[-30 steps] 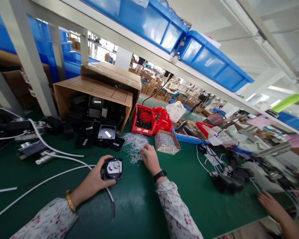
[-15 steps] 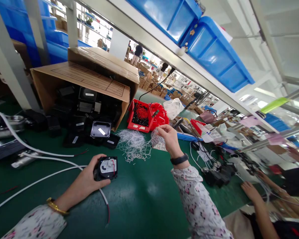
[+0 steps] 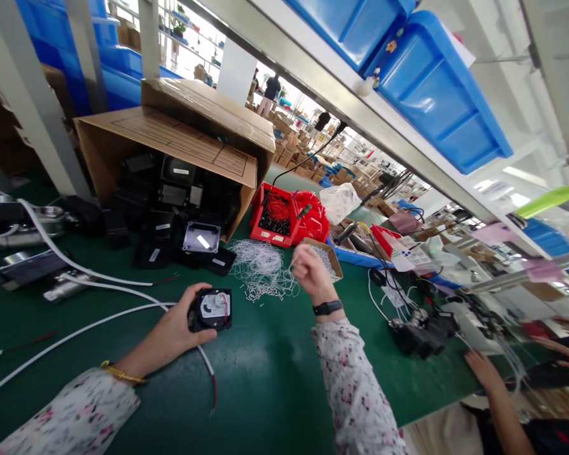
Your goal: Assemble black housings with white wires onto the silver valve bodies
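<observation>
My left hand point(image 3: 180, 325) grips a square black housing point(image 3: 195, 316) by its sides, thumb at the near edge. Its face is up, showing a pale metal plate point(image 3: 213, 306) with short red wires. My right hand point(image 3: 310, 270) is closed in a pinch on a thin white wire point(image 3: 292, 265), raised at the right side of a tangled pile of white wires point(image 3: 258, 262) with small metal ends. Behind that hand sits a small cardboard tray point(image 3: 330, 256) of tiny pale parts. The right fingertips are slightly blurred.
A cardboard box point(image 3: 203, 148) of black housings lies at the back left. Red bins point(image 3: 284, 239) hold red and black wires. White cables point(image 3: 99, 319) cross the green table point(image 3: 265, 392). Blue bins point(image 3: 436, 95) stand on the shelf above. A co-worker's hand point(image 3: 483, 370) rests at the right.
My right hand has moved left and toward me, uncovering more of the small cardboard tray. The left hand still holds the black housing. The whole view has shifted slightly.
</observation>
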`<state>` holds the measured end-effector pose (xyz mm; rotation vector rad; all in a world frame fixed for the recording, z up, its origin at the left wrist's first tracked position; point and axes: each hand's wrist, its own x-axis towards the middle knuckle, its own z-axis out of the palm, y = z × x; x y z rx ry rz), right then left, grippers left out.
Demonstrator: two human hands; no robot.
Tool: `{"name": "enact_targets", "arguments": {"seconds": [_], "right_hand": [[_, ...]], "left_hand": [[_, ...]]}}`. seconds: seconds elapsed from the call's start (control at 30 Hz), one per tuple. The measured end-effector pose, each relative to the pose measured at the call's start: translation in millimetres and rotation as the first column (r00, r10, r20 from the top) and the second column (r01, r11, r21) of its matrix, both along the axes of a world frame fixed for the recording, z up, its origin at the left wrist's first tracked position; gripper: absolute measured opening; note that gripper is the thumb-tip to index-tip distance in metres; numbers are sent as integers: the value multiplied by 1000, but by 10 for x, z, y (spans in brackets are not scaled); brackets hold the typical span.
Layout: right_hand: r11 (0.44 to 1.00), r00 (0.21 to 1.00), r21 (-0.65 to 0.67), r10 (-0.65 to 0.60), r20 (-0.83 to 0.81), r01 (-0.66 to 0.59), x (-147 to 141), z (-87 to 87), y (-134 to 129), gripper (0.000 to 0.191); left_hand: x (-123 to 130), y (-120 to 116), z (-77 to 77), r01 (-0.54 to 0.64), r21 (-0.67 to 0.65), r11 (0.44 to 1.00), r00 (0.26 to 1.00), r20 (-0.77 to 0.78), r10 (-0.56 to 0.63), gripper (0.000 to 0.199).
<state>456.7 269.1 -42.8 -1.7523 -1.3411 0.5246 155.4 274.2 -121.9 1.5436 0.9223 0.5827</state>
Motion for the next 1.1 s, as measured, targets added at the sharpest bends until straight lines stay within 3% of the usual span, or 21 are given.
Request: {"name": "enact_targets", "arguments": {"seconds": [0.1, 0.2, 0.3, 0.43, 0.53, 0.67, 0.83, 0.93, 1.1], "right_hand": [[996, 984, -64, -42, 175, 54, -83, -370, -23, 36], [991, 953, -70, -88, 288, 112, -59, -469, -31, 19], [993, 949, -47, -92, 300, 111, 25, -258, -92, 14], [996, 982, -93, 30, 185, -13, 15, 118, -382, 20], [976, 994, -194, 110, 22, -103, -77, 169, -673, 22], [958, 999, -286, 14, -48, -28, -85, -174, -908, 19], [962, 972, -163, -197, 129, 217, 207, -671, -914, 13], [967, 972, -120, -211, 107, 223, 379, -736, -844, 19], [990, 994, -108, -86, 70, 94, 529, -604, -636, 23]], "left_hand": [[1, -13, 44, 2, -8, 1000, 1000, 0, -2, 71], [1, -7, 43, 19, -6, 1000, 1000, 13, -19, 70], [-1, 5, 38, 24, -4, 1000, 999, 29, -23, 69], [-4, 12, 55, 29, -34, 999, 1000, -6, -29, 69], [-5, 18, 15, 22, -16, 1000, 999, -23, -22, 71], [-7, 25, -90, 36, 18, 999, 999, 2, -36, 72], [0, 24, -105, 35, 44, 998, 999, -23, -34, 73], [11, 18, -76, 37, 41, 998, 998, -42, -35, 74], [25, 12, -66, 12, 21, 1000, 1000, 0, -12, 74]]}}
